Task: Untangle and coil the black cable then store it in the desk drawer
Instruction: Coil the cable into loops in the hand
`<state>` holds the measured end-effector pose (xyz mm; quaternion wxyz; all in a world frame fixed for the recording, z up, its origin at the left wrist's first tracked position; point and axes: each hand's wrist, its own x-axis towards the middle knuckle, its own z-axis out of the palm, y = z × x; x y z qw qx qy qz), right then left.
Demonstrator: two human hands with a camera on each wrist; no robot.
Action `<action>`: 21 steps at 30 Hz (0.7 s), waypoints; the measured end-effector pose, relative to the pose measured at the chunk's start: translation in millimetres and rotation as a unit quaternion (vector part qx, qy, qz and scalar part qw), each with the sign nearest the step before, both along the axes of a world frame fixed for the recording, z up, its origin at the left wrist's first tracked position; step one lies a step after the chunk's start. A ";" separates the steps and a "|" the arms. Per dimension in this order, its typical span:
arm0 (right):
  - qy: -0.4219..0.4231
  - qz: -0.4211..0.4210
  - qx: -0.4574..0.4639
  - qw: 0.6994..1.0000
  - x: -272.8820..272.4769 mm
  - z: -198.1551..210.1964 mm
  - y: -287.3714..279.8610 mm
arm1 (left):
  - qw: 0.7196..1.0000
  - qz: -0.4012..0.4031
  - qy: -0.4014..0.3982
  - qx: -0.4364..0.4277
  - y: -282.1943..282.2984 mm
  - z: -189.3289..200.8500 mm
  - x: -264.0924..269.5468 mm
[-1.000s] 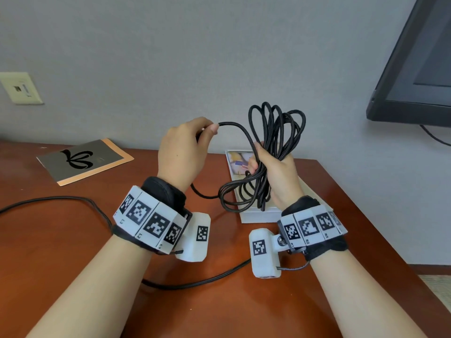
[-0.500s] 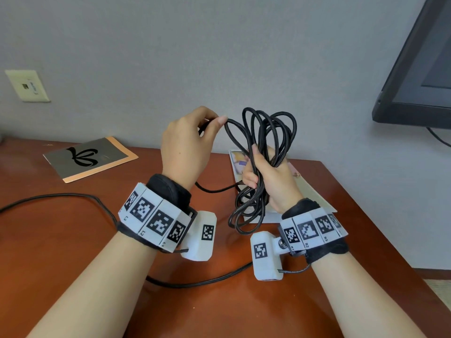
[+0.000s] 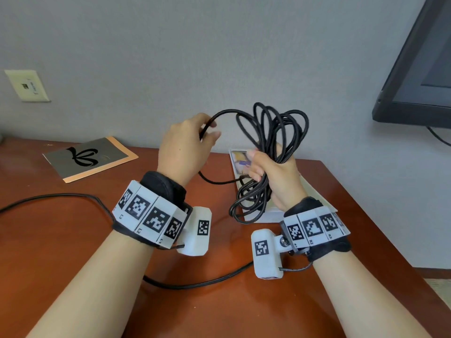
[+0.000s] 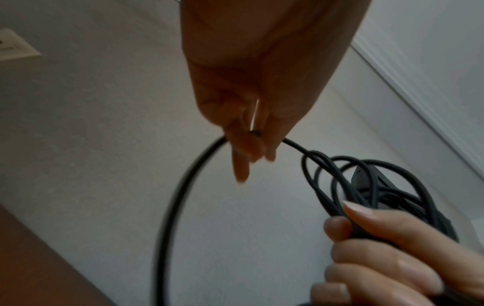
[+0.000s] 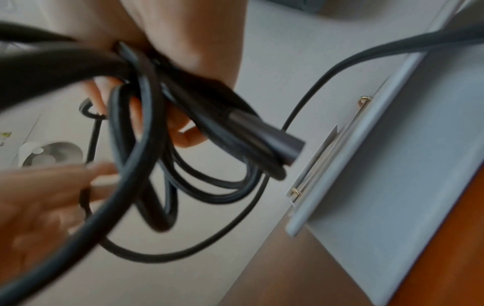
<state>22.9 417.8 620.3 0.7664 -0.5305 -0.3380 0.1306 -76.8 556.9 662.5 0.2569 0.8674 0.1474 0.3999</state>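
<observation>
A black cable [image 3: 271,132] is partly wound into several loops above the wooden desk [image 3: 48,240]. My right hand [image 3: 273,176] grips the bundle of loops around its middle; loops stick out above and hang below the fist. In the right wrist view the cable's plug end [image 5: 264,134] pokes out of the bundle. My left hand [image 3: 190,142] pinches a single strand [image 4: 255,134] between thumb and fingers, left of the bundle. From there the cable's loose length [image 3: 195,285] runs down and trails across the desk to the left. No drawer is in view.
A white box [image 3: 266,215] with paper lies on the desk under my right hand. A grey and orange booklet [image 3: 90,157] lies at the back left. A dark monitor [image 3: 419,69] hangs at the upper right, and a wall plate [image 3: 26,85] sits on the left wall.
My left hand brought the strand over to the bundle, then slid back left along the cable. The right hand kept its grip on the loops and shifted slightly.
</observation>
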 end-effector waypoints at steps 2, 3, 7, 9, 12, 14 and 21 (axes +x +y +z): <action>0.022 -0.018 0.037 0.999 4.4 3.4 -3.3 | 0.997 -0.005 0.072 -0.016 3.4 -2.8 0.2; 0.030 -0.029 0.048 0.998 6.9 5.2 -5.0 | 0.996 -0.007 0.092 -0.019 4.6 -3.8 0.3; 0.062 -0.044 0.071 0.995 13.0 8.7 -10.1 | 0.993 -0.040 0.110 -0.030 -1.3 -1.7 2.4; 0.050 -0.049 0.062 0.996 12.3 7.9 -8.7 | 0.989 -0.066 0.127 -0.026 -7.5 -0.9 4.6; 0.022 -0.057 0.043 0.997 8.8 4.3 -4.6 | 0.977 -0.086 0.195 0.014 -14.8 -5.4 9.0; 0.020 -0.059 0.037 0.997 7.0 3.5 -2.8 | 0.968 -0.070 0.229 0.076 -19.9 -6.8 9.6; -0.059 -0.077 -0.010 0.995 5.5 4.4 -5.7 | 0.935 -0.081 0.274 0.209 -44.0 -7.3 7.9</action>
